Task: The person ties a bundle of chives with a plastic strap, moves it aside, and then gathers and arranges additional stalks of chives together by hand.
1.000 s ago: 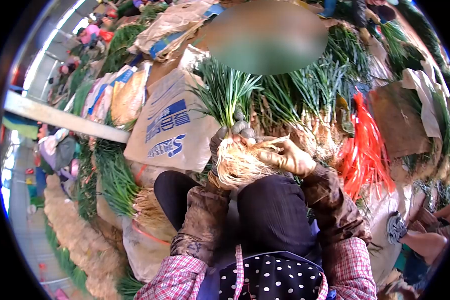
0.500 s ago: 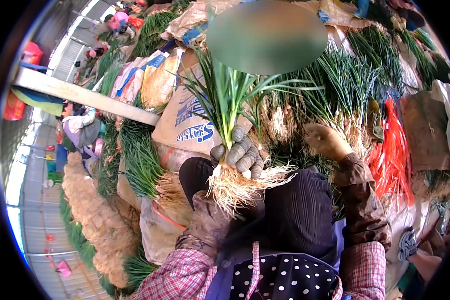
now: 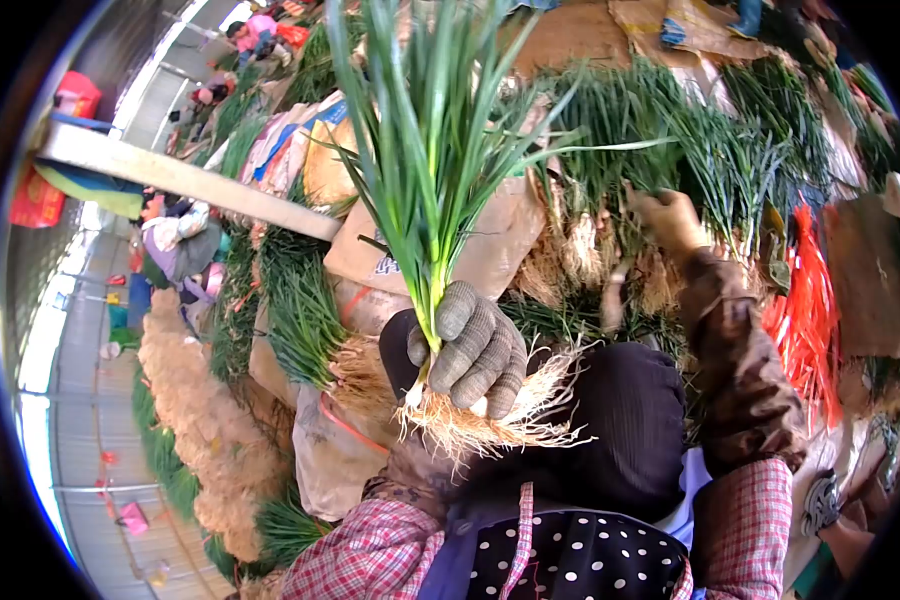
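My left hand (image 3: 475, 345), in a grey ribbed glove, is wrapped round a bunch of green garlic (image 3: 435, 180) just above its roots. Long leaves rise from the grip, and pale stringy roots (image 3: 500, 420) hang over my dark-trousered knees. My right hand (image 3: 675, 222), which looks tan-gloved, is stretched out at the edge of a heap of similar plants (image 3: 630, 115). Its fingers look partly spread, one pointing toward the leaves; nothing shows in them, though their undersides are hidden.
Red plastic strips (image 3: 805, 320) hang right of my right arm. More bunches (image 3: 315, 320) lie to the left, beside a sack (image 3: 340, 455). A pale beam (image 3: 190, 185) crosses the upper left. Other people (image 3: 180, 245) sit farther left, and another person's foot (image 3: 820, 505) is at lower right.
My right hand has moved up and slightly right to the heaped plants. The bunch in my left hand looks nearer and larger, its leaves reaching higher in view.
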The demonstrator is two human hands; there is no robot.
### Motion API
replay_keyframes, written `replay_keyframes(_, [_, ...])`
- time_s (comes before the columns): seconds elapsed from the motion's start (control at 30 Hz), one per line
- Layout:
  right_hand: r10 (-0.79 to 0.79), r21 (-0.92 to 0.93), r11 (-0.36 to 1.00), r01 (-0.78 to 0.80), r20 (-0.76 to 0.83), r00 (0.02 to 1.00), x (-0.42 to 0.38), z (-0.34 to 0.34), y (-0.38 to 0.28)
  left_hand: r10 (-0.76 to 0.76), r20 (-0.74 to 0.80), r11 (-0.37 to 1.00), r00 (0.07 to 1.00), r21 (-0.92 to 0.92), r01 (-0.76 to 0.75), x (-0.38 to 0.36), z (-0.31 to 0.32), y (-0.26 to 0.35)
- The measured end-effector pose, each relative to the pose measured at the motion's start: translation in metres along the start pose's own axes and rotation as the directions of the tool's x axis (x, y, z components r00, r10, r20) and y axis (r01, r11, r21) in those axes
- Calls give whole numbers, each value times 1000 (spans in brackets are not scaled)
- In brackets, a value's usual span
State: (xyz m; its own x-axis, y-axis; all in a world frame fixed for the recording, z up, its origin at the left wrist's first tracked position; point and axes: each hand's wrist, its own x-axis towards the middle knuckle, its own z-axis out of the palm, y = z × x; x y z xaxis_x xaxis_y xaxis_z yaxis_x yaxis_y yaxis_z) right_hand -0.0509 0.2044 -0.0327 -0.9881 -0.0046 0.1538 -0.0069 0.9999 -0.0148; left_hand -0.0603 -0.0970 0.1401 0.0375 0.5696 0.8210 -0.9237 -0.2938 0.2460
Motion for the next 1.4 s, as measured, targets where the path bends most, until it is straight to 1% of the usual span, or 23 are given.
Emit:
replay_keyframes(0.03, [17, -70, 997, -18, -15, 1000, -8, 11, 26, -5, 19, 1000, 1000, 7, 5, 1, 5, 4])
replay_keyframes(0.07, [310, 426, 835, -349, 159, 937, -22, 5, 46, -10, 35, 1000, 999, 8, 9, 2, 8, 5])
replay_keyframes(0.1, [435, 711, 357, -606, 448, 781, -29, -10, 55, -12, 49, 1000, 999, 16, 11, 3, 8, 7])
replay_keyframes(0.17, [588, 100, 736, -670, 395, 706, -27, -104, 21, -9, 79, 999, 997, 32, 7, 6, 10, 9])
replay_keyframes(0.23, [603, 101, 772, -627, 194, 774, -27, -110, 6, -7, 106, 999, 994, 54, 1, 11, 10, 9])
replay_keyframes(0.27, [526, 238, 790, -565, 211, 824, -24, -130, -14, 5, 114, 998, 993, 55, -12, 12, 9, 8])
replay_keyframes(0.3, [301, 427, 860, -279, 18, 954, -25, -139, -32, 20, 103, 998, 994, 55, -26, 11, 6, 7])
replay_keyframes(0.37, [-52, 930, 339, -144, 171, 984, -15, -165, -70, 22, 100, 999, 995, 37, -26, 9, 1, 2])
replay_keyframes(0.4, [-187, 984, 129, -119, 142, 972, -15, -175, -86, 34, 91, 999, 995, 22, -36, 10, 0, -1])
replay_keyframes(0.5, [-245, 986, 35, 165, -152, 958, 2, -190, -130, 47, 83, 999, 995, -29, -45, 11, -4, -12])
replay_keyframes(0.53, [-272, 941, -312, -130, 43, 961, 7, -196, -140, 48, 81, 998, 996, -46, -45, 11, -4, -15])
replay_keyframes(0.63, [-339, 987, -139, -74, 22, 941, 7, -211, -157, 65, 9, 998, 998, -25, -65, 2, -7, -24])
replay_keyframes(0.67, [-280, 887, -413, -206, 91, 956, 7, -206, -156, 72, -15, 997, 997, -38, -73, -1, -5, -24])
replay_keyframes(0.73, [-219, 724, -622, -298, 205, 954, 10, -195, -139, 83, -12, 996, 997, -44, -83, -8, -6, -24])
replay_keyframes(0.8, [31, 963, 269, -33, 25, 999, 14, -185, -107, 88, -13, 995, 996, -48, -89, -10, -4, -24])
replay_keyframes(0.9, [137, 776, 584, -239, 196, 971, 9, -188, -83, 91, -8, 995, 996, -33, -91, -14, -6, -22])
replay_keyframes(1.0, [-94, 928, 370, -45, 85, 992, 12, -150, -88, 103, -1, 994, 995, -47, -103, -14, -9, -25])
replay_keyframes(1.1, [-116, 981, -146, -124, 107, 987, 18, -145, -118, 95, -9, 993, 995, -74, -95, -11, -10, -29])
replay_keyframes(1.2, [-147, 960, -257, -113, 77, 986, 28, -151, -130, 116, -33, 986, 993, -116, -119, -10, -7, -42])
replay_keyframes(1.27, [33, 987, 141, 70, -76, 997, 38, -110, -113, 131, -50, 985, 990, -102, -135, -10, -5, -44])
replay_keyframes(1.33, [251, 946, 140, -293, 252, 935, 30, -173, -105, 127, -57, 988, 990, -81, -131, -16, -4, -42])
replay_keyframes(1.37, [323, 883, -42, -467, 454, 830, 34, -165, -82, 124, -57, 989, 991, -70, -128, -20, -3, -41])
replay_keyframes(1.4, [401, 929, 16, -370, 333, 853, 31, -149, -69, 116, -60, 992, 991, -33, -118, -22, -2, -38])
